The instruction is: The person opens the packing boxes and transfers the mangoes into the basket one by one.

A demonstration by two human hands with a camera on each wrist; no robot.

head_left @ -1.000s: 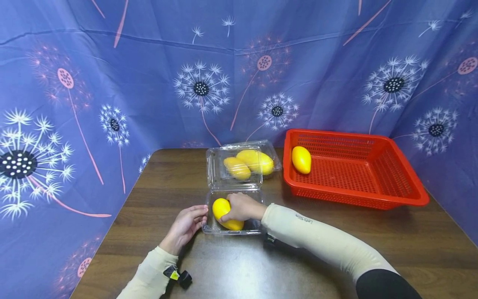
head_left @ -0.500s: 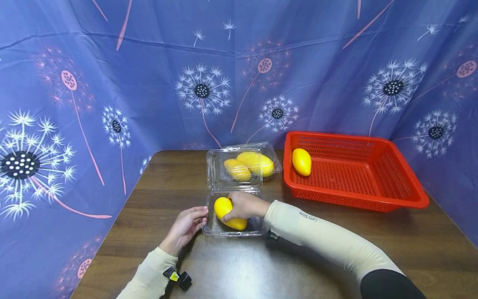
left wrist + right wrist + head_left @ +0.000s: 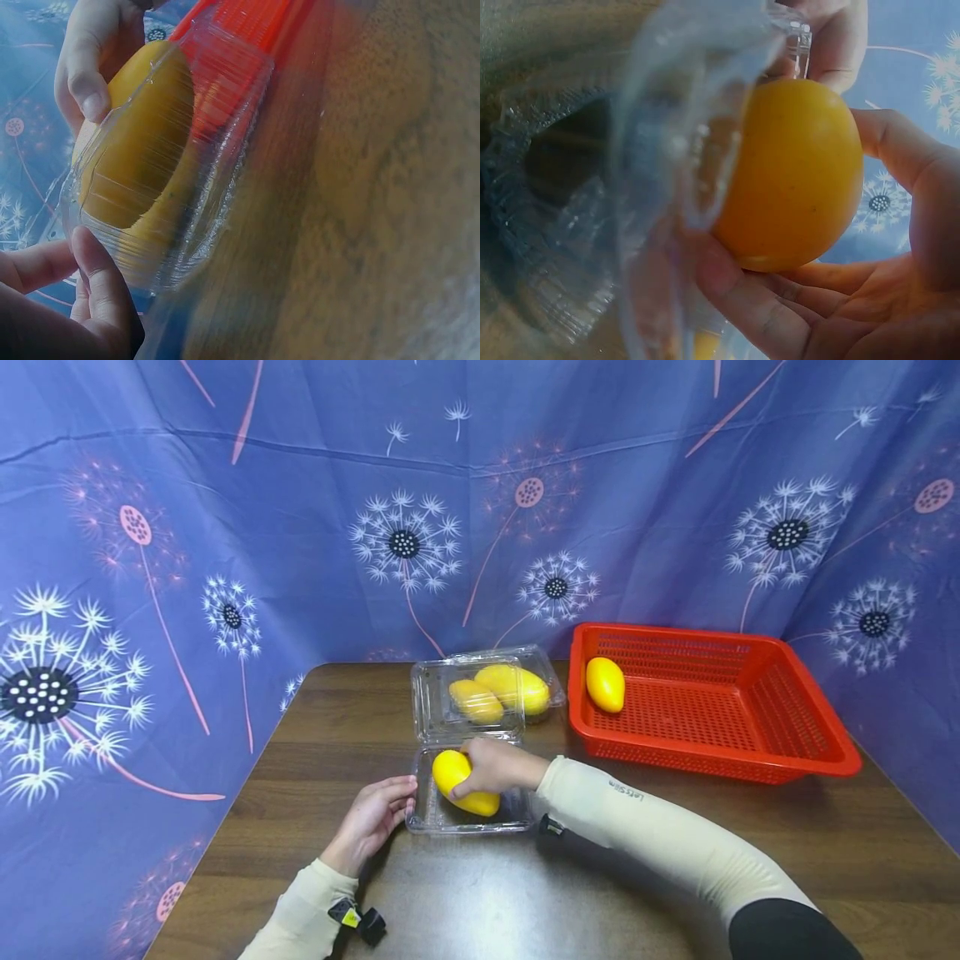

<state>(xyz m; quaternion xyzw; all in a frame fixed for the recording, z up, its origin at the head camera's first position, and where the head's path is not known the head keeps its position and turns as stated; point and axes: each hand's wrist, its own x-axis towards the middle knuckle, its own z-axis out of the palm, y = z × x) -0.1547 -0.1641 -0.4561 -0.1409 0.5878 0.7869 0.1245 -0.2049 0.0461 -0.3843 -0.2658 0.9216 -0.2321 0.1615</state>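
Observation:
A yellow mango [image 3: 452,772] lies tilted over the bottom half of an open clear plastic clamshell box [image 3: 437,820]. My right hand [image 3: 497,770] grips this mango from its right, thumb on the near side and fingers round the far side. The right wrist view shows the mango [image 3: 799,172] between thumb and fingers. At the box's left edge, my left hand [image 3: 375,814] pinches the clear rim between thumb and fingers. The left wrist view has the thumb [image 3: 97,262] against the plastic wall [image 3: 202,232]. The mango's underside is partly hidden.
Behind the raised lid [image 3: 435,693] stands another clear box [image 3: 551,677] with yellow mangoes [image 3: 525,689]. A red plastic basket [image 3: 712,760] at the right holds one mango [image 3: 605,685] in its left end. A blue dandelion-print cloth [image 3: 300,527] hangs behind the wooden table [image 3: 315,710].
My right hand has shifted the mango slightly right and away from me within the box. The left hand stays at the box's left rim.

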